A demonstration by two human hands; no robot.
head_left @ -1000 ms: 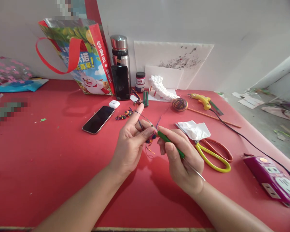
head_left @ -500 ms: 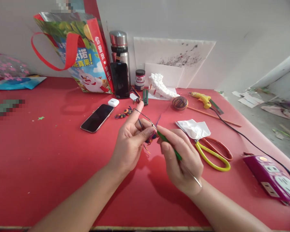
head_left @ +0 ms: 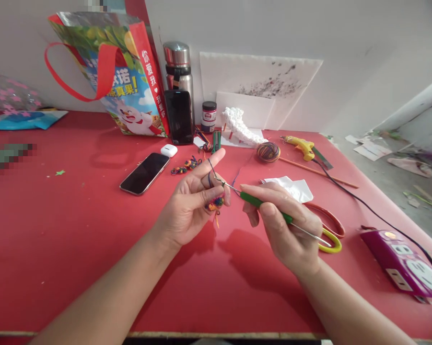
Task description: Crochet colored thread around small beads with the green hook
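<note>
Between the thumb and fingers of my left hand [head_left: 192, 206] is a small multicoloured crochet piece [head_left: 216, 203], partly hidden by the thumb. Dark yarn [head_left: 212, 167] loops over my raised left index finger. My right hand [head_left: 287, 225] grips a crochet hook [head_left: 266, 206] by its green handle. The hook's metal tip reaches into the yarn at the top of the piece, and its other metal end sticks out behind the hand. A thin strand runs back toward a multicoloured yarn ball [head_left: 268, 152] on the red table [head_left: 93, 249].
Scissors [head_left: 332, 239] and white crumpled paper [head_left: 291, 188] lie beyond my right hand. Farther right are a yellow glue gun [head_left: 300, 145] and a purple power strip [head_left: 402, 263]. Phones [head_left: 145, 173], a steel flask [head_left: 177, 62], a jar [head_left: 209, 116] and a bag [head_left: 118, 81] stand or lie behind.
My hands have moved apart: the right hand with the crochet hook shifted right, and the left slightly left. More of the hook's metal shaft and the crochet piece now shows.
</note>
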